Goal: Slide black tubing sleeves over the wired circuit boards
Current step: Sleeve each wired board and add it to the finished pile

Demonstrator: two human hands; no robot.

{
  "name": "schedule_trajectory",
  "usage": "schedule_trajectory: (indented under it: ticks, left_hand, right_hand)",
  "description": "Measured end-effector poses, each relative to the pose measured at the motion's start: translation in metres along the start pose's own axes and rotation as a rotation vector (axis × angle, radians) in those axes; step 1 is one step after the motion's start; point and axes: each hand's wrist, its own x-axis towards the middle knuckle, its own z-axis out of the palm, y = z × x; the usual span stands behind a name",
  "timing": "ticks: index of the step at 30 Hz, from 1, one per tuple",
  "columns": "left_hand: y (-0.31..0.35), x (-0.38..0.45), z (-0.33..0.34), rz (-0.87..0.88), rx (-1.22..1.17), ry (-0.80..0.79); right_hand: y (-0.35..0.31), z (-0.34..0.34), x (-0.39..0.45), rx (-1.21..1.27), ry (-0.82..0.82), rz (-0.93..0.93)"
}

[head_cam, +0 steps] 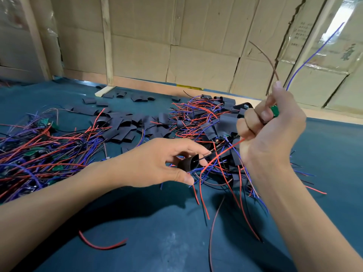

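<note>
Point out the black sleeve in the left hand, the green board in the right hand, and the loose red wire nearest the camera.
black sleeve (188, 163), head view, its open mouth.
green circuit board (275, 110), head view, exposed edge.
loose red wire (100, 245), head view, mid-curve.

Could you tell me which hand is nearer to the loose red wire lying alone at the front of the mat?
Left. The left hand is above the red wire; the right hand is raised far right.

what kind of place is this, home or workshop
Probably a small, makeshift assembly workshop: heaps of wired circuit boards and cut black sleeves cover a blue worktable, walled off with flattened cardboard.
</note>
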Motion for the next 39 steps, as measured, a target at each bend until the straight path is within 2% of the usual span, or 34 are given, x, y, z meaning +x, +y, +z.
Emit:
schedule_trajectory:
  ticks: [8, 16, 21, 24, 28, 30, 34, 39]
  left_hand:
    - [-0.001, 0.000, 0.001, -0.009, 0.036, -0.006]
    - [-0.001, 0.000, 0.000, -0.005, 0.017, -0.019]
    - [-0.003, 0.000, 0.001, -0.015, 0.025, -0.008]
    - [-0.005, 0.000, 0.000, -0.016, 0.108, 0.075]
    - [-0.005, 0.002, -0.003, -0.019, 0.240, 0.286]
    - [-0.005, 0.003, -0.004, -0.010, 0.307, 0.382]
    - [-0.001, 0.002, -0.009, 0.037, 0.313, 0.522]
    - [0.004, -0.001, -0.012, 0.109, 0.429, 0.578]
  right_hand:
    - [0.008, -0.001, -0.003, 0.038, 0.032, -0.042]
    - [0.012, -0.003, -0.007, -0.005, -0.043, -0.181]
    - [0.011, -0.002, -0.010, -0.005, -0.072, -0.167]
    - [0.019, -0.002, -0.015, 0.033, -0.149, -0.092]
    - [0.037, 0.001, -0.025, 0.084, -0.275, 0.058]
    - [0.047, 0.002, -0.028, -0.040, -0.319, 0.108]
    - [0.061, 0.000, -0.035, -0.462, -0.333, 0.084]
    - [0.063, -0.003, -0.035, -0.522, -0.396, 0.004]
